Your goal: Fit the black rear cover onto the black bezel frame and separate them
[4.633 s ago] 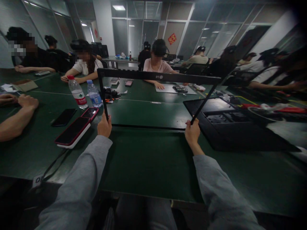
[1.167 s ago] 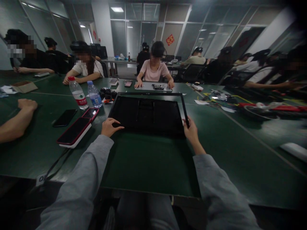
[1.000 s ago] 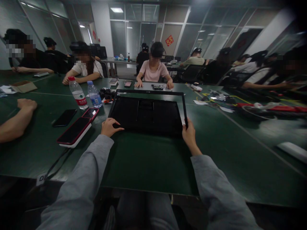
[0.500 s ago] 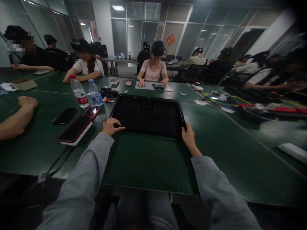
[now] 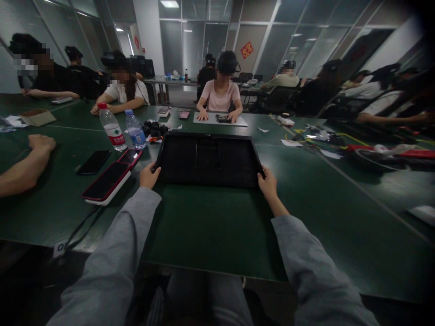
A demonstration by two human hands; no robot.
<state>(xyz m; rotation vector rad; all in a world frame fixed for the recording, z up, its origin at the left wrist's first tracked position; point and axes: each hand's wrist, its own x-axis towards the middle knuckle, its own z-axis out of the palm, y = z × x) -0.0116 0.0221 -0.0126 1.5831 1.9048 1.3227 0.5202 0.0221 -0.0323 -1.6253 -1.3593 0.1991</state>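
Observation:
A wide, shallow black tray [image 5: 180,165] with a raised rim is in front of me on the green table, long side towards me. Two thin upright lines mark its middle. My left hand [image 5: 148,175] is closed on its left side near the front corner, thumb on the rim. On the opposite side, my right hand [image 5: 268,182] grips the right rim, also near the front corner. The fingers of both hands are partly hidden by the tray's edges. Whether the tray's underside rests on the table, I cannot tell.
Left of the tray are a red-capped bottle [image 5: 112,127], a blue-capped bottle [image 5: 136,130], a red-cased phone [image 5: 108,181] on a white block and a black phone [image 5: 94,162]. Another person's arm [image 5: 30,165] rests further left. Cables [image 5: 316,136] lie to the right.
My left hand has gone from fingers spread at the tray's front left corner to a grip on its left side. The tray's front edge appears slightly higher in view.

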